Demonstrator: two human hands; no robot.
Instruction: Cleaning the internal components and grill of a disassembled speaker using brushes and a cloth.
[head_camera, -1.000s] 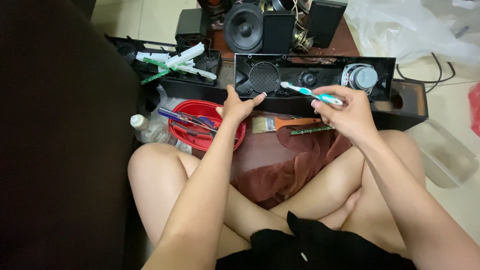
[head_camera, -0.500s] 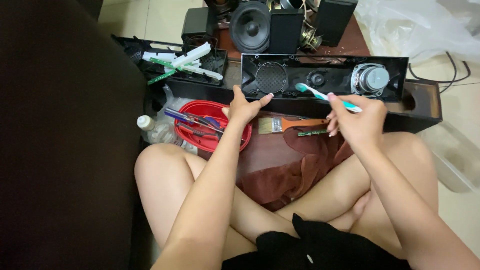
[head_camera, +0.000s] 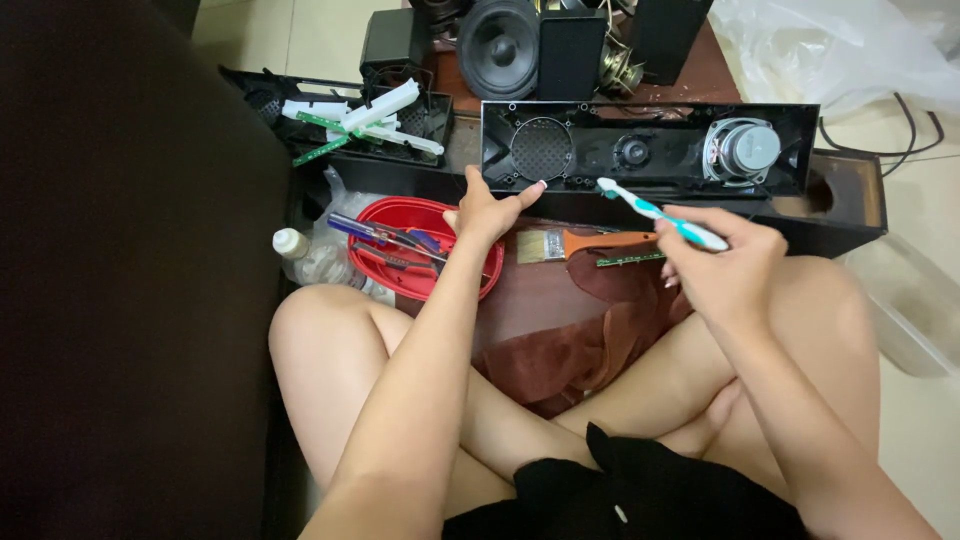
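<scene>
The person sits cross-legged on the floor, bare knees spread, with a dark red cloth (head_camera: 570, 345) bunched between the shins. Above the right knee, the right hand (head_camera: 725, 270) is closed around the handle of a white and teal toothbrush (head_camera: 655, 212), whose bristled head points up and left and lies against the lower edge of the long black speaker housing (head_camera: 650, 150). The left hand (head_camera: 487, 208) reaches straight forward, fingers together and thumb out, and presses on the same lower edge just below the round mesh grille (head_camera: 541, 150) (it grips nothing; it only steadies).

Between the two hands, a paintbrush (head_camera: 580, 243) with an orange handle lies flat on the brown worktop (head_camera: 540, 295), and a thin green circuit strip (head_camera: 630, 260) rests just beside it. To the left of the left wrist sits a red bowl (head_camera: 400, 280) holding small tools, with a small white-capped bottle (head_camera: 292, 243) further left.

Inside the housing, a bare speaker driver (head_camera: 745, 148) sits at the right end. Beyond it stand loose black speakers (head_camera: 500, 40), and at the far left a black tray (head_camera: 350, 120) carries white plastic pieces.
</scene>
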